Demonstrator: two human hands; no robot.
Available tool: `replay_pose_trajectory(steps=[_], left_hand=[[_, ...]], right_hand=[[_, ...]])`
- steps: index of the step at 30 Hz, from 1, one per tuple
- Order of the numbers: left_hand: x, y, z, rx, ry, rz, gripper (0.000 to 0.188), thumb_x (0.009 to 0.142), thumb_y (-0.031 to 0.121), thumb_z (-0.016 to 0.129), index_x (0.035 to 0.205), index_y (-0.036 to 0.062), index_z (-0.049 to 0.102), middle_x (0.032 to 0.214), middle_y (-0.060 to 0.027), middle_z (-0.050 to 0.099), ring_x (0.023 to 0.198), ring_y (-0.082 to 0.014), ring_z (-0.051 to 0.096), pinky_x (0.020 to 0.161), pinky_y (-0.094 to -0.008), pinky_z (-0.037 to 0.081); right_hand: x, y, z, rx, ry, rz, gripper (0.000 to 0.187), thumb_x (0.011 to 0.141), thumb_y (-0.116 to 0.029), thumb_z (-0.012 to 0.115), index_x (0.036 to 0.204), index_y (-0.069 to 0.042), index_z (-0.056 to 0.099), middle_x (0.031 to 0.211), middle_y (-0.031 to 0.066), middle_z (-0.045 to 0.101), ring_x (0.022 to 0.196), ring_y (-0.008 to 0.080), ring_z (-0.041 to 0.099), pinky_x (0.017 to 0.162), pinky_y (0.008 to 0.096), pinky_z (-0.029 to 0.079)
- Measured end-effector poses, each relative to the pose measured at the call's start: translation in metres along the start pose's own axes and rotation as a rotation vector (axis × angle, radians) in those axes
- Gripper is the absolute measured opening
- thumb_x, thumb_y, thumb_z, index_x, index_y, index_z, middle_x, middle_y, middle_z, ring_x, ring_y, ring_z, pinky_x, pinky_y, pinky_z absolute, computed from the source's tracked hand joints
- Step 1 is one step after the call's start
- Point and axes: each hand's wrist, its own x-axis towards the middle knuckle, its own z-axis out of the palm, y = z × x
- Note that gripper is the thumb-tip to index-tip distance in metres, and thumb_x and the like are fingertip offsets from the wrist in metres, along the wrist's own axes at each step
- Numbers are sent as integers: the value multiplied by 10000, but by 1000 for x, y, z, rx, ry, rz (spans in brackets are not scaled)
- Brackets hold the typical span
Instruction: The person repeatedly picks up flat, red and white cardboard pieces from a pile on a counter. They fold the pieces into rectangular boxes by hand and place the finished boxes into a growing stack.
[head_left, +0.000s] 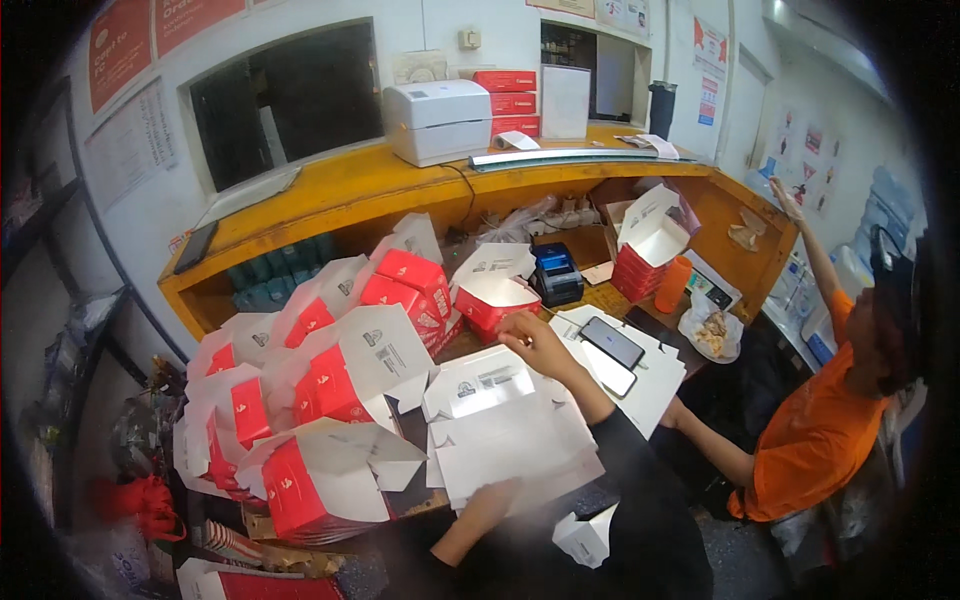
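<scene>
Partly, the card beside the boxes is covered by the left hand, its grip too blurred to tell. Near the far edge the right hand is held, fingers bent, whether pinching cannot be told

Above the flat white cardboard sheet, between the bare left hand and the bare right hand, there is free room. To the left, the crowded red-and-white cardboard boxes close the way. Beyond the right hand, 1 open red-and-white box and 1 small black-and-blue printer are obstacles. Rightward, a co-worker's bare forearm narrows the passage.
</scene>
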Motion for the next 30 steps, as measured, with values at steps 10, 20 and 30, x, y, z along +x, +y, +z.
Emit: replay_pose_trajectory(steps=[10,20,30], left_hand=[[-13,78,-36,51,872,208,312,766,-45,496,1066,-2,572,996,-150,611,883,-273,612,737,-331,501],[-34,102,-54,-1177,193,258,920,748,646,466,1366,43,151,1407,-96,209,1260,-232,288,1008,-459,270],[-20,116,-104,-1759,161,133,296,826,113,583,1101,34,506,1041,-68,582,935,-162,571,799,-309,482]], right_hand=[[-177,-85,-6,357,652,340,843,701,-117,693,1317,-40,122,1262,153,285,1160,258,348,874,362,395],[-198,-130,-31,112,91,-48,421,732,-47,556,1150,-76,522,1338,173,348,1237,351,323,973,376,317],[-228,-177,20,1054,510,-109,278,830,-208,573,1088,-106,560,1294,268,346,1256,420,244,989,448,287]])
